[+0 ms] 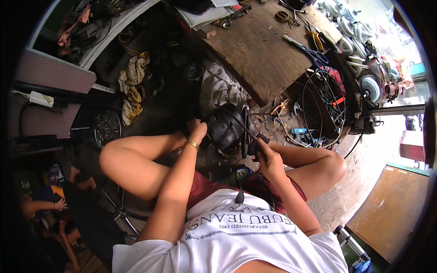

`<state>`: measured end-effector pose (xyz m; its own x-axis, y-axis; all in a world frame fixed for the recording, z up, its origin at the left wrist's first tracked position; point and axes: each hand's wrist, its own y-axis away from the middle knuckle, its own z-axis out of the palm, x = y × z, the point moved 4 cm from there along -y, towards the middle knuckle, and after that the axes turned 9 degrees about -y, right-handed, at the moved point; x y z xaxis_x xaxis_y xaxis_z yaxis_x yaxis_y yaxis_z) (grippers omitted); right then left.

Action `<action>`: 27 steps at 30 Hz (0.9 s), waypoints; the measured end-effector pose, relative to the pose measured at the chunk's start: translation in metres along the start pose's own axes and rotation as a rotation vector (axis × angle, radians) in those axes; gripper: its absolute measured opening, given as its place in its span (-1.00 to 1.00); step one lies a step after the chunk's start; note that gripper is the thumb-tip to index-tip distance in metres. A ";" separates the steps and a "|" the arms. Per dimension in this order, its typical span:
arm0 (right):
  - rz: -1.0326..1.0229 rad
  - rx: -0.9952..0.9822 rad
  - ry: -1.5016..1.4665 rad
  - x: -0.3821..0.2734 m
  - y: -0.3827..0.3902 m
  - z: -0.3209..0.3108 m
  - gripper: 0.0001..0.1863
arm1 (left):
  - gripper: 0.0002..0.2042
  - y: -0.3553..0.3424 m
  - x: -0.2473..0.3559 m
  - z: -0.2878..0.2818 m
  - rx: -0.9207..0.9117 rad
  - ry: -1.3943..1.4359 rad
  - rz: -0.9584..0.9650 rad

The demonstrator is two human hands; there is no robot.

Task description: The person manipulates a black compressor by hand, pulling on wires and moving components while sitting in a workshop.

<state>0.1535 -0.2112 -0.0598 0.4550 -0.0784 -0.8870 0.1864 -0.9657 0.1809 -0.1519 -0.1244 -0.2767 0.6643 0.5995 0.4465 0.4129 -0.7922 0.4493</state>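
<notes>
On the ground between my bent legs lies a black, round-bodied electric motor [222, 130], with a dark disc-shaped wheel [246, 133] at its right end. My left hand [197, 130], a gold watch on its wrist, is closed against the motor's left end; its fingertips are partly hidden. In my right hand [271, 160] is a dark tool [248, 132] with a long thin shaft, gripped by its handle. That shaft slants up and left across the wheel toward the motor's body. What its tip touches I cannot make out.
A worn wooden table [255, 50] stands ahead, bearing blue-handled scissors [314, 53] and yellow-handled pliers [315, 40]. Crumpled grey cloth [221, 84] lies beyond the motor. Right of it sits a wire-filled basket [324, 109]. A stained rag [133, 86] and metal-filled bowl [107, 128] are left.
</notes>
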 end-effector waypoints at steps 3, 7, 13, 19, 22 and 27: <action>-0.055 0.054 0.045 0.016 0.000 -0.005 -0.45 | -0.55 0.007 0.007 -0.008 -0.021 -0.064 0.006; -0.031 0.011 0.111 0.011 -0.025 -0.013 -0.44 | -0.51 -0.006 0.005 -0.005 -0.050 -0.267 0.050; -0.076 0.065 0.107 0.014 -0.024 0.000 -0.45 | -0.49 -0.012 0.004 -0.013 -0.142 -0.231 -0.087; -0.039 0.063 0.093 0.007 -0.019 0.008 -0.43 | -0.58 0.004 0.015 -0.065 -0.568 0.374 -0.276; 0.045 0.054 0.010 0.005 -0.015 0.005 -0.43 | -0.63 -0.030 0.014 -0.084 -0.689 0.215 -0.232; 0.117 0.047 -0.002 -0.005 -0.019 0.009 -0.42 | -0.65 -0.123 0.007 -0.088 -0.679 -0.274 0.012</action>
<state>0.1405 -0.1951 -0.0626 0.4693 -0.1920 -0.8619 0.0906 -0.9605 0.2633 -0.2528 -0.0126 -0.2611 0.8350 0.4707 0.2850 -0.0138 -0.4999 0.8659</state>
